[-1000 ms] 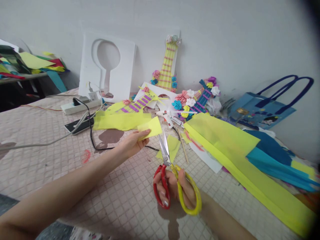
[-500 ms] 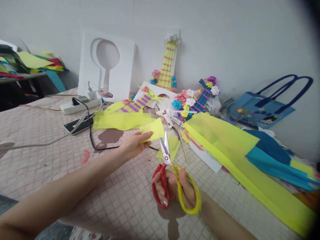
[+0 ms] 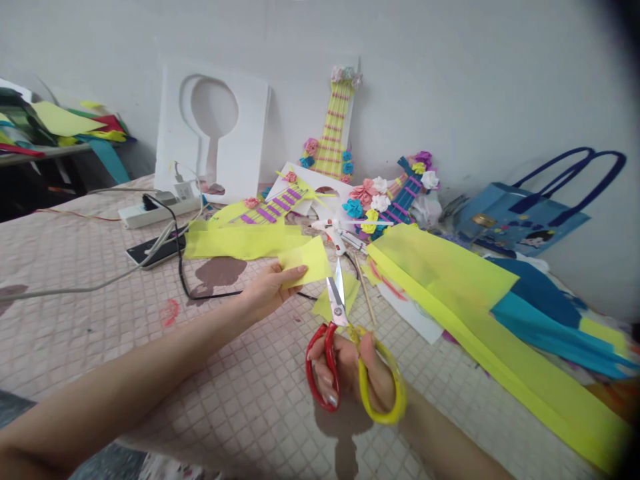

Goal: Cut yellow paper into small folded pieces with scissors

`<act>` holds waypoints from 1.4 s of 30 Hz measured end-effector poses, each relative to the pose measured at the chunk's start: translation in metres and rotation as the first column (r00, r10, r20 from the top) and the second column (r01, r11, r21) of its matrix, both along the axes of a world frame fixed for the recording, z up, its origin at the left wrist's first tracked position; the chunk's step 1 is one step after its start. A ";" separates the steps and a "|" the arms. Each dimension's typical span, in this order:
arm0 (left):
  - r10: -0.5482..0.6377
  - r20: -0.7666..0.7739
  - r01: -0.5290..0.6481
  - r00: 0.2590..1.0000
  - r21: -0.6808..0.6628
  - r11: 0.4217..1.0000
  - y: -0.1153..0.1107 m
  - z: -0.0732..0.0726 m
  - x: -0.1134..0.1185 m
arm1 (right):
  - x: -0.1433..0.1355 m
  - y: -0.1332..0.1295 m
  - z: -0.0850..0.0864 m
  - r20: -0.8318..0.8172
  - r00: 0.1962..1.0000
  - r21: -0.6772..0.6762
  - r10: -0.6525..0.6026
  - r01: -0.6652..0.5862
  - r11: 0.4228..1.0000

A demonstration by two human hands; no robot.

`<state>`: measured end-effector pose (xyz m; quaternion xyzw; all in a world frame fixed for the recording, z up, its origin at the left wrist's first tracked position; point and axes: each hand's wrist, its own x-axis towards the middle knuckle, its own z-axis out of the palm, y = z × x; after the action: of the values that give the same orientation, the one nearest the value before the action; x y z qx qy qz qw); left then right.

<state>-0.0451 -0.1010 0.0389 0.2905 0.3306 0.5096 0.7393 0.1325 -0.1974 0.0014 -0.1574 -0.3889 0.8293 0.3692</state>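
My left hand pinches a small piece of yellow paper between thumb and fingers, a little above the table. My right hand grips a pair of scissors, with fingers through the red loop and the thumb in the yellow one. Their blades are parted and point up, just right of the paper's lower right corner. Below and behind the blades lies another yellow paper piece. A long folded yellow strip rests beyond my left hand.
A white glue gun and a thin wooden stick lie past the scissors. Large yellow sheets cover the right side, near a blue bag. A power strip, a phone and cables occupy the left. Flower-decorated crafts stand behind.
The scissors have shifted slightly right, and their blades now stand a little closer together. The paper in my left hand has moved slightly, its right edge turned a bit toward the blades.
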 end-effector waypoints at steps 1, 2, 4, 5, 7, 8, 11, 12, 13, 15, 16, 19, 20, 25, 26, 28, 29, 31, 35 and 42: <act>0.003 -0.002 -0.003 1.000 0.004 1.000 0.000 0.000 0.000 | 0.000 0.000 0.000 -0.001 1.000 -0.011 0.004 -0.004 1.000; 0.005 -0.002 -0.005 1.000 0.008 1.000 0.001 -0.001 -0.001 | 0.000 0.001 0.000 0.000 1.000 -0.021 0.008 -0.008 1.000; 0.000 0.000 0.000 1.000 0.024 1.000 0.002 -0.002 -0.001 | 0.001 0.001 0.001 0.008 1.000 -0.039 0.010 -0.009 0.999; -0.003 0.001 0.002 1.000 0.033 0.999 0.002 -0.003 -0.002 | 0.001 0.001 0.002 0.017 1.000 -0.046 0.009 -0.008 0.999; -0.004 0.000 0.004 1.000 0.046 0.999 0.002 -0.003 -0.002 | 0.002 0.002 0.002 0.041 0.999 -0.055 0.012 -0.009 0.998; 0.000 -0.001 0.000 1.000 0.048 0.999 0.002 -0.002 -0.002 | 0.002 0.002 0.001 0.045 0.999 -0.057 0.007 -0.005 0.998; 0.019 -0.010 -0.018 1.000 0.038 0.999 0.002 0.000 -0.001 | 0.004 0.004 -0.003 0.053 0.999 -0.057 -0.005 0.008 0.998; 0.024 -0.013 -0.023 1.000 0.035 0.999 0.002 0.000 -0.001 | 0.004 0.004 -0.005 0.051 0.999 -0.054 -0.012 0.015 0.998; 0.028 -0.016 -0.027 0.999 0.034 0.999 0.002 0.000 -0.001 | 0.004 0.005 -0.006 0.054 0.998 -0.050 -0.012 0.014 0.999; 0.032 -0.020 -0.032 0.999 0.040 0.999 0.002 0.000 -0.001 | 0.005 0.005 -0.006 0.065 0.998 -0.044 0.001 0.001 0.999; 0.033 -0.020 -0.032 0.999 0.046 0.998 0.003 -0.001 -0.001 | 0.005 0.006 -0.006 0.070 0.998 -0.039 0.006 -0.003 0.999; 0.033 -0.023 -0.031 0.999 0.069 0.997 0.005 -0.003 -0.002 | 0.005 0.006 -0.002 0.087 0.996 -0.025 0.008 -0.006 1.000; 0.032 -0.023 -0.030 0.999 0.074 0.997 0.005 -0.004 -0.003 | 0.005 0.006 -0.001 0.085 0.996 -0.022 0.004 -0.002 1.000; 0.040 -0.027 -0.038 0.999 0.071 0.997 0.006 -0.003 -0.002 | 0.004 0.006 0.002 0.071 0.997 -0.028 0.017 -0.015 0.999; 0.043 -0.028 -0.041 0.999 0.068 0.997 0.006 -0.003 -0.002 | 0.004 0.006 0.002 0.074 0.997 -0.030 0.019 -0.017 0.999; 0.048 -0.030 -0.046 0.998 0.063 0.997 0.006 -0.003 -0.002 | 0.004 0.006 0.004 0.081 0.996 -0.032 0.021 -0.018 0.999; 0.049 -0.030 -0.047 0.998 0.064 0.997 0.006 -0.003 -0.003 | 0.004 0.006 0.005 0.085 0.996 -0.034 0.017 -0.014 0.999; 0.047 -0.031 -0.045 0.998 0.068 0.997 0.006 -0.004 -0.003 | 0.003 0.005 0.005 0.094 0.996 -0.040 0.008 -0.005 0.999; 0.035 -0.038 -0.032 0.999 0.074 0.997 0.007 -0.005 -0.004 | 0.004 0.003 -0.002 0.078 0.997 -0.058 0.008 -0.003 0.998; -0.029 -0.061 0.037 0.998 0.136 0.990 0.006 -0.008 -0.003 | 0.005 0.001 -0.007 0.046 0.999 -0.060 -0.009 0.012 0.998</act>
<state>-0.0478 -0.0954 0.0310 0.3610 0.3117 0.5099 0.7159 0.1371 -0.1967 -0.0054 -0.1892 -0.3712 0.8348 0.3598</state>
